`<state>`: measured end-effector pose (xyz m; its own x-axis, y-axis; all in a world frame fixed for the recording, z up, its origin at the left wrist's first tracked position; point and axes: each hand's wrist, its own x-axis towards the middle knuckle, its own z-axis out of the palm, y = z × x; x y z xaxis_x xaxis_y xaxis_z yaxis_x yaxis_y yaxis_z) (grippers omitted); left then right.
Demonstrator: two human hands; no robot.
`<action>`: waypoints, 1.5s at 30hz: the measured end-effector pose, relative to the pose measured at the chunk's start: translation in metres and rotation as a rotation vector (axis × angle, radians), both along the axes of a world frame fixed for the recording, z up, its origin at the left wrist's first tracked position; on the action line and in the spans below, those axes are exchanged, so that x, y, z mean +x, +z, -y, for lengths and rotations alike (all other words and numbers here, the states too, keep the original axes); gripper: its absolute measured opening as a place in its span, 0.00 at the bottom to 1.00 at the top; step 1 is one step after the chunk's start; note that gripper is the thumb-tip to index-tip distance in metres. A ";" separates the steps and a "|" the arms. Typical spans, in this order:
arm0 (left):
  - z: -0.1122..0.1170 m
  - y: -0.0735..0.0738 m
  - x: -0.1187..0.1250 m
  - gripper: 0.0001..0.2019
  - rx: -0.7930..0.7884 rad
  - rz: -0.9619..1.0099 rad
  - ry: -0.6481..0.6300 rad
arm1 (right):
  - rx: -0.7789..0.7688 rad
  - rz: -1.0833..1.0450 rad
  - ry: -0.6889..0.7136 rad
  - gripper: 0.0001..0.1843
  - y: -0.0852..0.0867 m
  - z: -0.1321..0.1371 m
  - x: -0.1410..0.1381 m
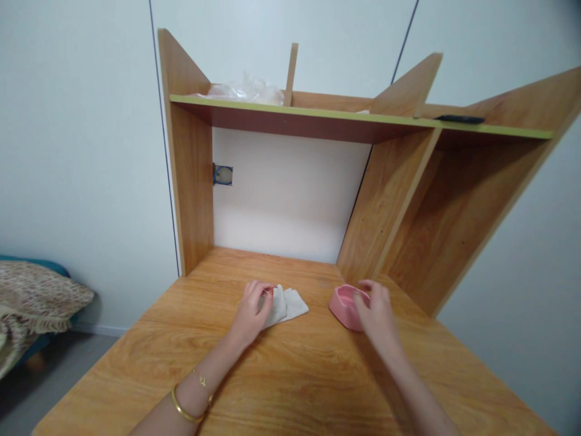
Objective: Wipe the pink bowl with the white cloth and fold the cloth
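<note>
Though folded, cloth [296,304] at left fingers [264,309].

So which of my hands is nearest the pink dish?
Your right hand, right at the pink dish; your left hand is away from it, by the white cloth.

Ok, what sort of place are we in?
Probably a home or dorm study corner: a desk with a shelf above it, and a fringed blanket on blue furniture to the left.

A whitish cloth [295,304] lies folded on the wooden worktop [290,378], its layers overlapping. Near it, to the right, a pink, angular-sided container [344,313] stands with its open top facing up.
</note>
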<state>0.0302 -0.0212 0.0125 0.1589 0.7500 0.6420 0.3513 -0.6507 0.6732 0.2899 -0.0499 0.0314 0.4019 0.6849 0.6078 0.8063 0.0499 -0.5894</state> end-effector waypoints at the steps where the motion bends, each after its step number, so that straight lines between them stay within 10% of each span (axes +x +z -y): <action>1: -0.003 -0.002 -0.001 0.10 0.015 -0.058 0.033 | -0.065 0.005 0.052 0.16 -0.002 -0.004 -0.012; 5: -0.014 -0.015 -0.004 0.12 -0.026 -0.238 0.184 | -0.311 0.035 0.261 0.15 -0.024 -0.025 -0.048; 12: -0.019 -0.022 -0.004 0.17 -0.196 -0.288 0.267 | -0.408 -0.016 0.215 0.13 -0.052 -0.034 -0.059; 24: -0.024 -0.020 -0.003 0.26 -0.164 0.077 0.023 | -0.246 -0.247 0.306 0.04 -0.050 -0.027 -0.066; 34: -0.041 -0.011 -0.035 0.24 0.056 -0.079 0.364 | -0.154 -0.529 0.317 0.08 -0.042 -0.023 -0.064; 41: -0.028 -0.004 -0.033 0.26 -0.120 -0.461 0.723 | -0.114 -0.474 0.289 0.09 -0.042 -0.023 -0.061; 45: -0.021 -0.002 -0.026 0.17 -0.054 -0.538 0.524 | -0.135 -0.461 0.249 0.23 -0.044 -0.024 -0.060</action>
